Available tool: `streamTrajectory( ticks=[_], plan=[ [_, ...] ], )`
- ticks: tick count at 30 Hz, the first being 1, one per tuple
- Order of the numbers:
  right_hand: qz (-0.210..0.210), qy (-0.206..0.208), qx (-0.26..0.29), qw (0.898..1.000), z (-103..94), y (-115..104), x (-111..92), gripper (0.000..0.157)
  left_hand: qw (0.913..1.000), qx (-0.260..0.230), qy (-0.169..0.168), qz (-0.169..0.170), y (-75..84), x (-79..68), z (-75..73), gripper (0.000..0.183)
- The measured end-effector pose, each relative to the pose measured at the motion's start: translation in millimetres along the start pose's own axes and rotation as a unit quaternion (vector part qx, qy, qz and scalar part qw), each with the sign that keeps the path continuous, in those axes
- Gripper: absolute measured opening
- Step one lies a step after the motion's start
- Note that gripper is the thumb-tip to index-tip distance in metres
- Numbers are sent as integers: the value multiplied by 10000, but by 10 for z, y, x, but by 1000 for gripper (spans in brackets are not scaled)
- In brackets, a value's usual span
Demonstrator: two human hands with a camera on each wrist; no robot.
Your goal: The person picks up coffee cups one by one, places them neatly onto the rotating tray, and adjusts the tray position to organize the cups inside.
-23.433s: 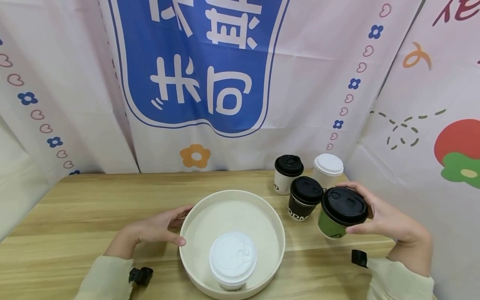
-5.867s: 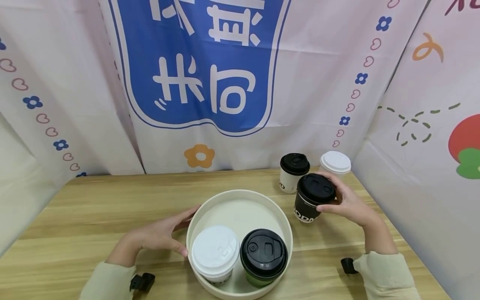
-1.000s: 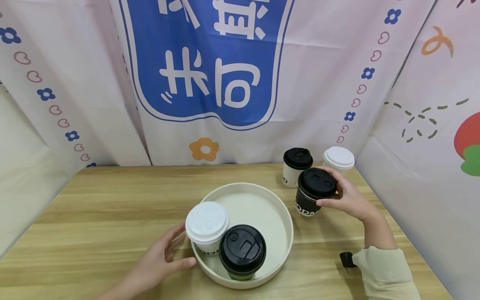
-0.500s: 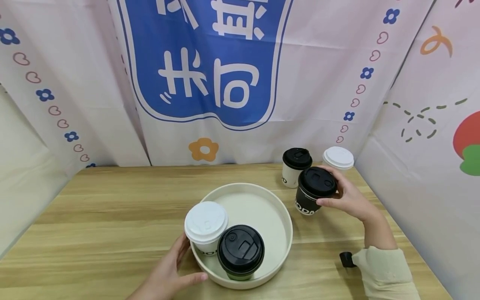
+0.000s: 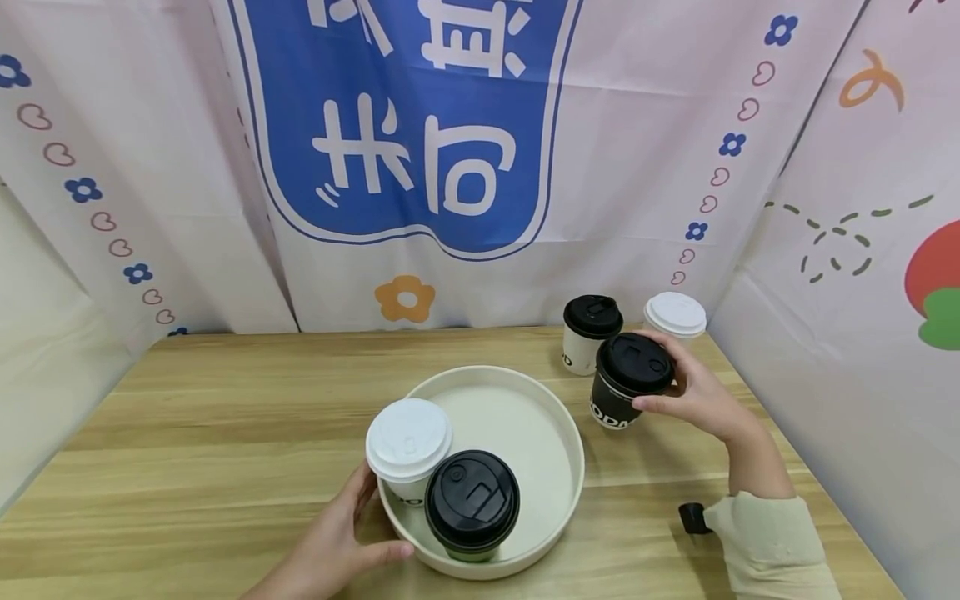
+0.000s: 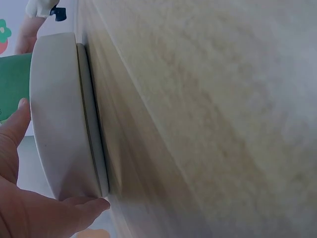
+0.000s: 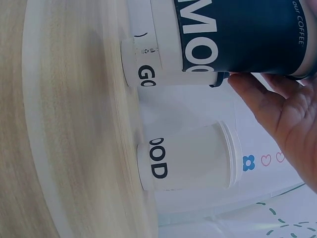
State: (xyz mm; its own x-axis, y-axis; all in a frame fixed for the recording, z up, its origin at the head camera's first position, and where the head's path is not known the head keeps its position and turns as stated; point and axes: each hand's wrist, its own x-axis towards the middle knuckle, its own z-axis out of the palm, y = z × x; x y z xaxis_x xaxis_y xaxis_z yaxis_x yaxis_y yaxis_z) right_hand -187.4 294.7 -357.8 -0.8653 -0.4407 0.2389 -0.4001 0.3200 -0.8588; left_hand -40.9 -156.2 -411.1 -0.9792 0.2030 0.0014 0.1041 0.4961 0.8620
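My left hand [image 5: 330, 533] grips the left front of a round cream tray [image 5: 555, 508]. Its thumb lies at the rim and its fingers reach along the outer wall to the base, as the left wrist view shows. On the tray, a white-lidded paper coffee cup [image 5: 409, 442] stands at the left. Beside it is a green coffee cup [image 6: 12, 82] with a black lid [image 5: 472, 500]. Right of the tray, my right hand [image 5: 701, 396] holds a black-sleeved coffee cup [image 5: 618, 400] with a black lid, thumb in front and fingers behind.
Behind the held cup stand a white coffee cup with a black lid [image 5: 592, 333] and another with a white lid [image 7: 193, 158]. The wooden table [image 5: 247, 417] meets a printed cloth wall [image 5: 615, 167] at the back and another at the right.
Over the last second my left hand shifted right along the tray's edge, then the tray turned slightly clockwise with both cups. Earlier, the green cup came onto the tray. My right hand stayed on the black-sleeved cup.
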Motion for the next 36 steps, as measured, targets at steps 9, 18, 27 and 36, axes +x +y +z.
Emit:
streamTrajectory(
  ticks=[9, 18, 27, 36],
  plan=[
    [9, -5, 25, 10000, 1, 17, -1, 85, 9985, 86, 147, 512, -62, 66, -34, 120],
    [29, 25, 27, 10000, -7, 8, 4, 85, 9962, 183, -31, 845, -100, 144, -131, 116],
    [46, 39, -8, 10000, -11, -7, 3, 84, 9955, -111, -332, 886, -141, 220, -205, 116],
    [70, 28, -7, 10000, -21, -3, -5, 84, 9917, -262, -738, 1019, -210, 322, -291, 116]
  ],
)
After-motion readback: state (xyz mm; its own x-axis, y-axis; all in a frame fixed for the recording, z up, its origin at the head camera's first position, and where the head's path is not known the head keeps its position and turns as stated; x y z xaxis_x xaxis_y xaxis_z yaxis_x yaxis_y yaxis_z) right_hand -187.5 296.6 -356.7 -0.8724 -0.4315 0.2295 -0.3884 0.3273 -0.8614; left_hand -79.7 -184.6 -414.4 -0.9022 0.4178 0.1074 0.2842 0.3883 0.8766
